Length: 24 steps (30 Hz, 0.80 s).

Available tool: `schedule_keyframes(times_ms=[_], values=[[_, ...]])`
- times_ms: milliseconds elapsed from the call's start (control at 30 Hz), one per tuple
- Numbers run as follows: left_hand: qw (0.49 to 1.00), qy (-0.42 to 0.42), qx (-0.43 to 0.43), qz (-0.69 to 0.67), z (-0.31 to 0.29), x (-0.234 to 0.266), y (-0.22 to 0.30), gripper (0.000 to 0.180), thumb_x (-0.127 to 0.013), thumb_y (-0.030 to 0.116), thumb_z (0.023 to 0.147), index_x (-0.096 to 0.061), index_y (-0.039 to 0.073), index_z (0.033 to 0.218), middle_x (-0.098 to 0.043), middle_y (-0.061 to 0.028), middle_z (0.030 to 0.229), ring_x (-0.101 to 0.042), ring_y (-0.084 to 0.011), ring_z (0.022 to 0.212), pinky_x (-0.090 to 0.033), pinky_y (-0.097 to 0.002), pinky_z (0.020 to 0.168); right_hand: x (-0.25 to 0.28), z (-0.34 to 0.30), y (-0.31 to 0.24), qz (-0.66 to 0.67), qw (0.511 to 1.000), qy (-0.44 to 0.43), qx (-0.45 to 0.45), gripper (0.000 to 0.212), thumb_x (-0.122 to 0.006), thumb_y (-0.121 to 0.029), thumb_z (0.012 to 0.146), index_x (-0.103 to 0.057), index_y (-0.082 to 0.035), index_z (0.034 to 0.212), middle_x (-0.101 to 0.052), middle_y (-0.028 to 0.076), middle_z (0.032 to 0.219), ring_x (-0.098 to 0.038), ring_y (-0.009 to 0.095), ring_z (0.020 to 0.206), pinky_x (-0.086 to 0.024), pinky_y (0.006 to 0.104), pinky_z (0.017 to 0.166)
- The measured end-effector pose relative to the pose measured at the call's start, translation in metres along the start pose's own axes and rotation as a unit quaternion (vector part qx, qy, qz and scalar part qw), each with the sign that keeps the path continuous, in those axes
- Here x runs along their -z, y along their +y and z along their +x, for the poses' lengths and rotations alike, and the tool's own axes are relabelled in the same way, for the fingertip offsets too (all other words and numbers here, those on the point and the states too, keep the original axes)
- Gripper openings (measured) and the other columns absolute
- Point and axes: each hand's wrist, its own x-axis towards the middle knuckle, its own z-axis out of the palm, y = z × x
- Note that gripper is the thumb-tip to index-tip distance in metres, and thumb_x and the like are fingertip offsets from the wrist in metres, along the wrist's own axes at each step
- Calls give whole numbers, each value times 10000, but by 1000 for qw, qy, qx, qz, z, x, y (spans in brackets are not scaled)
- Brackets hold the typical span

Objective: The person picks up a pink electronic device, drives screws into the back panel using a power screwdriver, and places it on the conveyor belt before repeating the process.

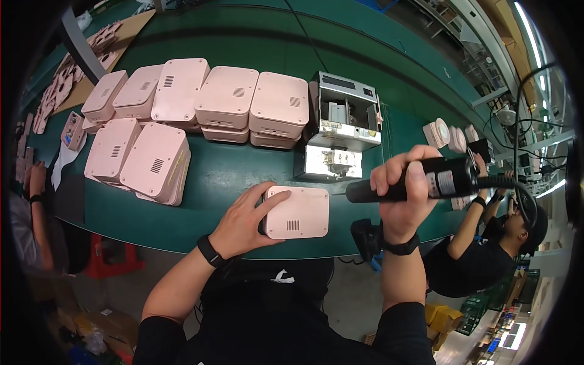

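A pale pink plastic case lies on the green bench, its slotted face with corner screw holes turned up. My left hand grips its left side, with the index finger on top and the thumb along the near edge. In my right hand, the fingers wrap round a black corded electric screwdriver. The screwdriver is held nearly level above the bench, its dark nose pointing left toward the case and apart from it. Beyond the case stands a grey metal screw feeder, with a silvery block at its front.
Several similar pink cases are stacked at the back left. Small parts fill a pink tray farther left. The screwdriver's cable hangs at the right. One co-worker is at the right, another person's arm at the left.
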Motion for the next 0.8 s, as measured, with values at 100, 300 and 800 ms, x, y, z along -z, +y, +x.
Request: schedule_keyframes(times_ms=[100,300,800], values=[[1000,2,-7,-2,1,-1,1,877,-888,241,616,-493,186,1396,-453,-142,1372,-491,-365,1246,-438,-448,1036,1,-6,3,-7,1000,-10,9,213,-571,-166,918,-445,-68,1059,-507,81,709,-476,172,515,-448,344,526],[1000,6,-1,-4,0,1,3,872,-888,220,610,-502,185,1392,-455,-139,1369,-493,-361,1245,-440,-445,1035,0,-20,25,-56,998,-5,-1,254,-595,-217,904,-435,-74,1040,-505,79,709,-469,164,524,-449,346,532],[1000,10,5,-5,1,-3,3,868,-893,217,603,-517,185,1385,-457,-133,1382,-499,-365,1244,-443,-453,1030,2,-17,26,-29,999,-38,-20,269,-612,-191,884,-426,-69,1034,-508,85,703,-460,162,524,-445,329,511]])
